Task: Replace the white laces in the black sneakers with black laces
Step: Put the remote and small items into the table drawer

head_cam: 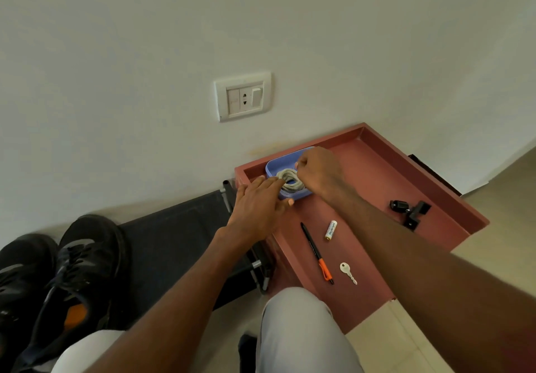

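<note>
A coil of white laces (288,182) lies in a small blue tray (278,165) at the back left of a reddish-brown table top (377,184). My left hand (258,204) lies flat with straight fingers against the tray's near left side, fingertips touching the coil. My right hand (316,169) is curled above the coil and pinches it from the right. Two black sneakers (58,274) with dark laces stand at the lower left on a black folding seat (174,233).
On the table lie a black and orange pen (317,253), a white battery (331,230), a silver key (347,272) and a black clamp-like part (410,211). A wall with a white socket plate (243,97) rises behind. My knees in light trousers fill the bottom.
</note>
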A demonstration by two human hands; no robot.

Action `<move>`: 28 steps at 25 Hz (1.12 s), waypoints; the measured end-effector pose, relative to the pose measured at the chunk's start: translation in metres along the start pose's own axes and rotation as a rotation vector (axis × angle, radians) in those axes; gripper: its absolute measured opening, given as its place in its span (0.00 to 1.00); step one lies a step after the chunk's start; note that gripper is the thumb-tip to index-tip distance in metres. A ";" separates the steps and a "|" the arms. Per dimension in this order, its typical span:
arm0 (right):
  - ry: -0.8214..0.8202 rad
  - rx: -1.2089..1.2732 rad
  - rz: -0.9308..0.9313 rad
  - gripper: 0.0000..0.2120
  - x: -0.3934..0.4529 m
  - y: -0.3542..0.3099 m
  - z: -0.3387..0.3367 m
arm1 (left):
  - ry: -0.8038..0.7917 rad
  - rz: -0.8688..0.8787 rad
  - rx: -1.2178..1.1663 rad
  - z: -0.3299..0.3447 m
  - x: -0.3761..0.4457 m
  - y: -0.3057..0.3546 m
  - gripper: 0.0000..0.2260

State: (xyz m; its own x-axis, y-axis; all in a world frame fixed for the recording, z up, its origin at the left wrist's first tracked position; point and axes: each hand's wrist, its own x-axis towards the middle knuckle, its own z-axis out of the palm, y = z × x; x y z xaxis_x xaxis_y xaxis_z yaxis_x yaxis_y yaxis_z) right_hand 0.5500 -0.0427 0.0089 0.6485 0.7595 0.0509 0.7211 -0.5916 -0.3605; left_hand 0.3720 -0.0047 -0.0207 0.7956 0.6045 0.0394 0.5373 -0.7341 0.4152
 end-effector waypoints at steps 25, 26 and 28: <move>-0.585 -0.292 0.062 0.40 -0.281 0.214 0.009 | -0.443 0.124 0.295 0.088 -0.141 0.208 0.30; -0.543 -0.330 0.074 0.42 -0.275 0.219 0.013 | -0.436 0.125 0.310 0.091 -0.144 0.206 0.32; -0.509 -0.383 0.115 0.39 -0.263 0.225 0.019 | -0.401 0.140 0.340 0.097 -0.146 0.205 0.33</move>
State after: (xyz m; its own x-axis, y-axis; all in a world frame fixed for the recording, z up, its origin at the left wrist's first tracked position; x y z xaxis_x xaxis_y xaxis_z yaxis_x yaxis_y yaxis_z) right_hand 0.5369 -0.3708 -0.1030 0.5982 0.6631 -0.4500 0.7507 -0.6602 0.0250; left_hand 0.3932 -0.2733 -0.0295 0.8746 0.3776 -0.3043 0.4262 -0.8978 0.1111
